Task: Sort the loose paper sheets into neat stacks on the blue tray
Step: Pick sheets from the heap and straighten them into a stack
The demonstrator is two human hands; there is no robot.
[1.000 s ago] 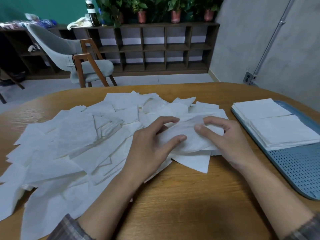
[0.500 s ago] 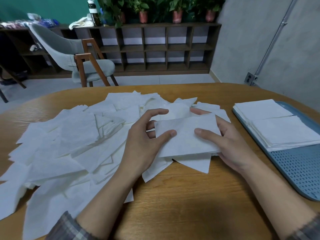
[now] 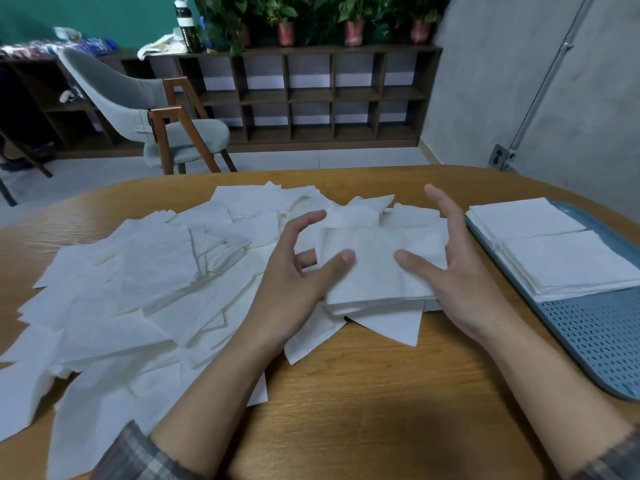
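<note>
A wide heap of loose white paper sheets (image 3: 145,292) covers the left and middle of the wooden table. Both hands hold a small squared-up bundle of sheets (image 3: 374,268) just above the heap's right edge. My left hand (image 3: 294,285) pinches the bundle's left side, thumb on top and fingers beneath. My right hand (image 3: 460,278) holds the right side, thumb on top, with the index finger raised. The blue perforated tray (image 3: 595,344) lies at the right with two neat white stacks (image 3: 554,251) on its far half.
The wooden table (image 3: 363,393) shows bare wood in front of me between my forearms. A grey chair (image 3: 156,109) stands behind the table, with a dark shelf unit (image 3: 311,98) and potted plants against the far wall.
The hands gathered sheets from the heap, lifted them and squared them into a flat bundle. My right index finger has straightened upward.
</note>
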